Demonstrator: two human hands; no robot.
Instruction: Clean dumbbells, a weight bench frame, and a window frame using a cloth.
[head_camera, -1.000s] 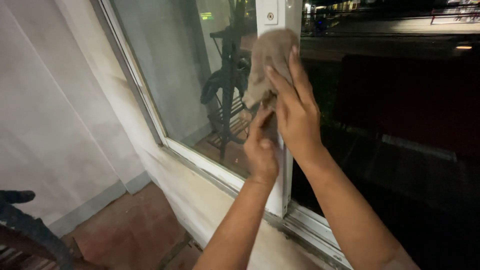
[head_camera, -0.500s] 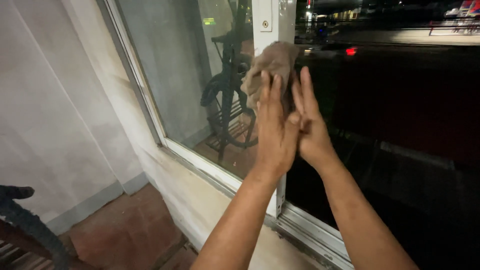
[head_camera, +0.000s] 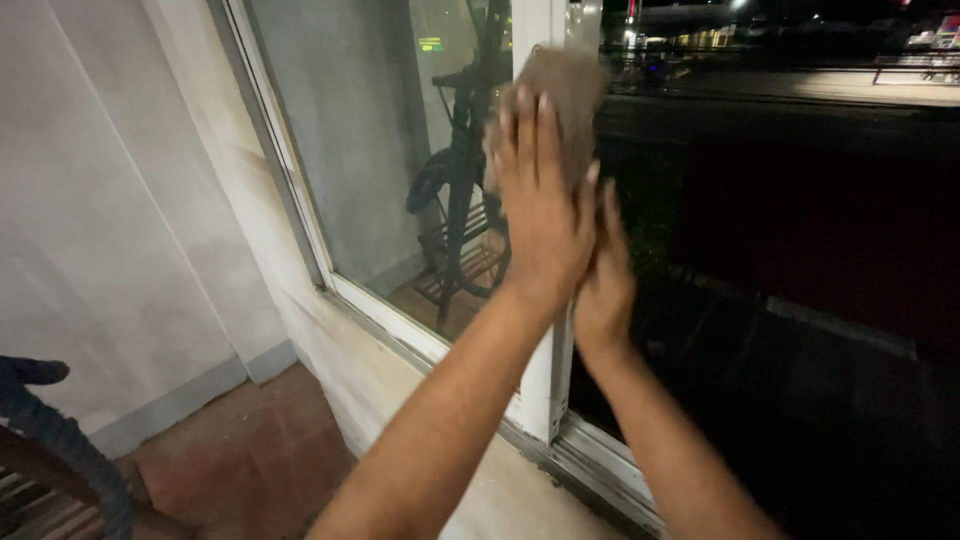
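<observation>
Now the left hand (head_camera: 540, 215) presses a brown cloth (head_camera: 565, 100) flat against the white window post (head_camera: 545, 380) in the upper middle of the frame, fingers stretched, not closed. The right hand (head_camera: 603, 290) lies behind it, its grip hidden. Wiping seems under way; continuing needs steady pressure along the post.

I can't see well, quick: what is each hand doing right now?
Left hand: open flat, pressing the brown cloth on the white window frame.
Right hand: mostly hidden behind; cannot tell.

Two hands (head_camera: 560, 225), one cloth (head_camera: 565, 95), two panes (head_camera: 370, 150).
</observation>
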